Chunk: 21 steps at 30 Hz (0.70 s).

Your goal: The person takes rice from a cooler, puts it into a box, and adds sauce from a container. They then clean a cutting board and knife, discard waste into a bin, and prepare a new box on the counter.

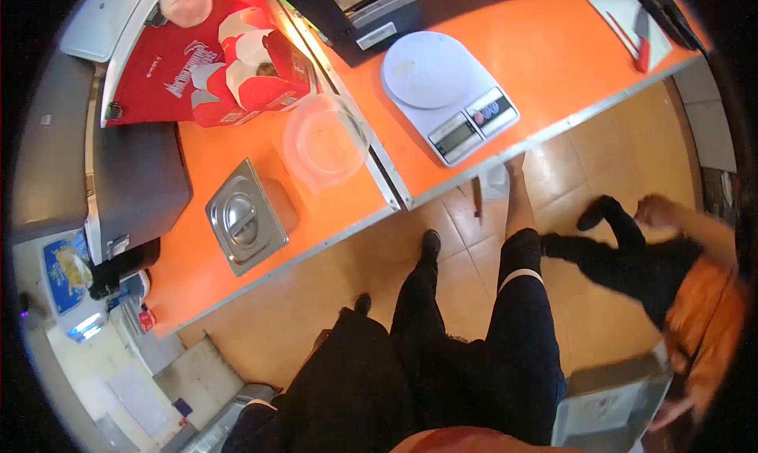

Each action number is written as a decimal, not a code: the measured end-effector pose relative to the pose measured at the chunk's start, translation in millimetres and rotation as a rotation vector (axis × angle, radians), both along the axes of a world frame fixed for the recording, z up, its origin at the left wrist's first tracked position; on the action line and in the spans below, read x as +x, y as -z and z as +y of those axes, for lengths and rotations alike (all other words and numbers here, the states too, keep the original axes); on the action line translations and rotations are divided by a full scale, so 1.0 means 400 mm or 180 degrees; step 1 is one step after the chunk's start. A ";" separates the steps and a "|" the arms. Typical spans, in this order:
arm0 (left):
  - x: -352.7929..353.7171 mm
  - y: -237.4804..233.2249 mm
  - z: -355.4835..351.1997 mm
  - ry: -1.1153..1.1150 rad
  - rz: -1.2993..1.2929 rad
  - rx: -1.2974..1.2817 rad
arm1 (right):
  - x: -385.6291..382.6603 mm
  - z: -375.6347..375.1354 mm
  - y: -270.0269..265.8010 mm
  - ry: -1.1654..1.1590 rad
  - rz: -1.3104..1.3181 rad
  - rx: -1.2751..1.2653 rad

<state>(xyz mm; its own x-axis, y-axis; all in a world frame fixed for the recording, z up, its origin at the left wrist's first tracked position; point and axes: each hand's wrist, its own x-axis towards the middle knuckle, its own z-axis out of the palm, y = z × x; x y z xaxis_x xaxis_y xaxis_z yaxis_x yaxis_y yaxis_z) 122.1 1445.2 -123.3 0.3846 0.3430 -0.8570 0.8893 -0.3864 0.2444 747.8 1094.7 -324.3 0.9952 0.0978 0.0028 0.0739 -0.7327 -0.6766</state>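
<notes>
My right forearm reaches to the counter edge, where my right hand goes out of sight under the edge, its fingers hidden. Right beside it, below the edge, are a small white container and a thin brown stick; I cannot tell whether the hand holds either. Above it on the orange counter lies a white digital kitchen scale with a bare platform. Only a sliver of my left hand shows low beside dark cloth, its fingers hidden.
A steel pan lid, a translucent plastic bowl and red takeaway boxes sit on the left counter. A red-handled knife lies on a white board at the far right. A person in orange is beside a grey tub.
</notes>
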 end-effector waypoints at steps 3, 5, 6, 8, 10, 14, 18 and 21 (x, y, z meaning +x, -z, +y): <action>0.009 -0.012 -0.018 -0.0061 0.0107 0.0093 | 0.063 0.069 0.075 -0.0048 0.0262 -0.0141; 0.018 -0.010 -0.025 -0.0059 0.0145 0.0081 | 0.090 0.105 0.109 -0.0055 0.0428 -0.0263; 0.026 -0.006 -0.025 -0.0035 0.0165 0.0092 | 0.101 0.120 0.122 -0.0041 0.0507 -0.0352; 0.024 -0.007 -0.019 0.0004 0.0189 0.0072 | 0.114 0.146 0.144 -0.0036 0.0644 -0.0491; 0.026 -0.006 -0.014 0.0039 0.0199 0.0069 | 0.126 0.171 0.166 -0.0034 0.0754 -0.0604; 0.013 -0.014 -0.005 0.0031 0.0203 0.0085 | 0.146 0.214 0.203 -0.0005 0.0913 -0.0778; -0.002 -0.002 0.007 0.0094 0.0177 0.0067 | 0.149 0.214 0.213 0.0077 0.0991 -0.0861; 0.013 0.024 0.030 0.0252 0.0085 0.0041 | 0.105 0.151 0.172 0.0210 0.0920 -0.0674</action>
